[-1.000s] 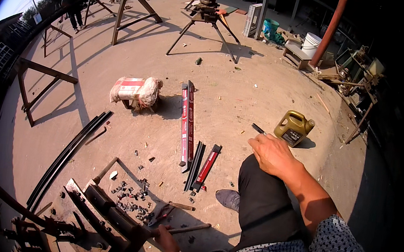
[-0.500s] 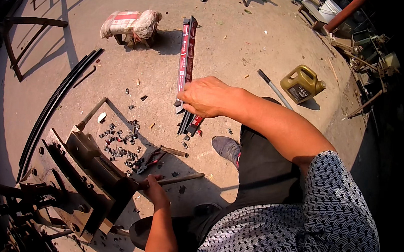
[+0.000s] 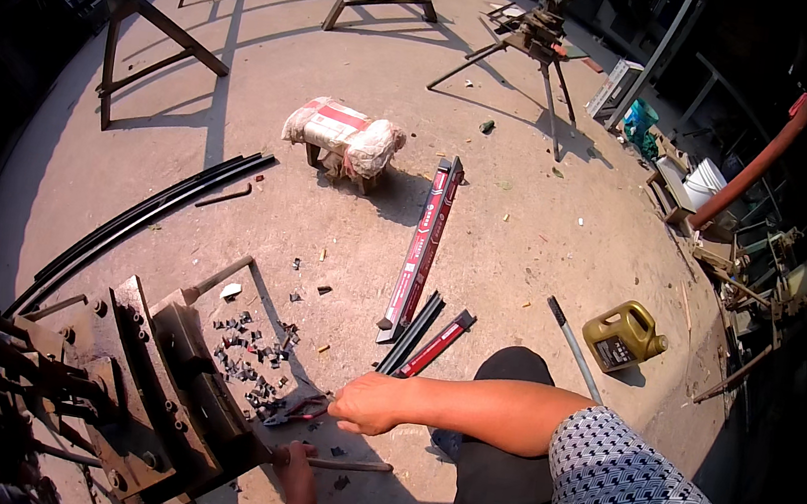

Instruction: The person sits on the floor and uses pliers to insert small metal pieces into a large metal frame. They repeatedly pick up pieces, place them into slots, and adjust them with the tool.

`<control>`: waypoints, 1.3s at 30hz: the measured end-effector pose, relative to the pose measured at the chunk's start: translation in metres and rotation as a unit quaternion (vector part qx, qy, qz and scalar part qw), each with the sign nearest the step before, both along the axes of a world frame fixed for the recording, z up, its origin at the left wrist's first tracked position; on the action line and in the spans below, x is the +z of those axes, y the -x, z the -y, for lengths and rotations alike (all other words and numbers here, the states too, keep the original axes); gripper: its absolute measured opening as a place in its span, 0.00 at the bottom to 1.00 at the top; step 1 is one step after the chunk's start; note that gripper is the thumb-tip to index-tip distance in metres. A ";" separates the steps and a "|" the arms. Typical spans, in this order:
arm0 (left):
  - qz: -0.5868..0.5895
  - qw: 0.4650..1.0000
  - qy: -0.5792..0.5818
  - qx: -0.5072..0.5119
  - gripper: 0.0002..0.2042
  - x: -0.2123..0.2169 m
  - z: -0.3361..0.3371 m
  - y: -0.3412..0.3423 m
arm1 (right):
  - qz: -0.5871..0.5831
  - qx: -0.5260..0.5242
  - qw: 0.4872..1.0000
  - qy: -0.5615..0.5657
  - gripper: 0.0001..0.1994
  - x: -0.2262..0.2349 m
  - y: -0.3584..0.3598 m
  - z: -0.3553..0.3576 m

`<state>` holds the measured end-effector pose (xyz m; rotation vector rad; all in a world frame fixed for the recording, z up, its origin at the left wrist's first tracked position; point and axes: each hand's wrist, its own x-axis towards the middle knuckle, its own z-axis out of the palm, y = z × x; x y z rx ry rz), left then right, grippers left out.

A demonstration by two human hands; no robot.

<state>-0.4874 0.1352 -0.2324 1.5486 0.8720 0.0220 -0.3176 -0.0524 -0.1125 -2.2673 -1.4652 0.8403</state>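
My left hand [image 3: 298, 476] is closed round a rod-like handle [image 3: 352, 465] at the near edge of a rusty steel machine [image 3: 174, 395]. The handle's free end sticks out to the right. My right hand [image 3: 371, 404] is low over the floor with its fingers curled under. What it holds, if anything, is hidden beneath it. Red-handled pliers [image 3: 301, 410] lie just left of it, near many small dark cut pieces [image 3: 249, 359]. Beyond, a long strip with red film [image 3: 421, 249] lies beside shorter black strips [image 3: 411, 334] and a short red-faced strip [image 3: 440, 345].
A wrapped low stool [image 3: 342, 139] stands ahead. Long black strips [image 3: 140, 225] lie at left, and a gold jug [image 3: 623, 336] and a grey pipe [image 3: 573, 348] at right. Steel trestles [image 3: 160, 61] and a tripod stand [image 3: 534, 51] are farther off. Clutter lines the right side.
My right hand has left the long red-film strip and come down near the pliers; the strip now lies on the floor. The view has shifted. My left hand stays at the rod handle.
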 end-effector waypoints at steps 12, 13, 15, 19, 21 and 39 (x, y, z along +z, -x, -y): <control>-0.029 0.993 -0.105 -0.042 0.16 0.037 0.016 -0.012 | -0.047 0.254 0.966 0.006 0.12 -0.087 0.035 -0.043; -0.043 0.996 -0.076 -0.017 0.15 0.029 0.008 -0.005 | -0.047 0.257 0.965 -0.018 0.12 -0.086 0.033 -0.055; -0.028 0.998 -0.052 -0.029 0.15 0.008 0.006 -0.003 | -0.052 0.235 0.970 -0.040 0.11 -0.083 0.028 -0.053; -0.010 1.000 0.007 0.006 0.12 -0.012 0.010 -0.001 | -0.052 0.224 0.972 -0.045 0.11 -0.083 0.022 -0.046; -0.031 0.999 -0.023 -0.010 0.12 -0.013 0.005 0.004 | -0.060 0.235 0.969 -0.047 0.11 -0.083 0.021 -0.046; -0.013 0.996 0.049 0.077 0.16 -0.009 0.009 0.007 | -0.030 0.230 0.972 -0.020 0.13 -0.053 0.037 -0.079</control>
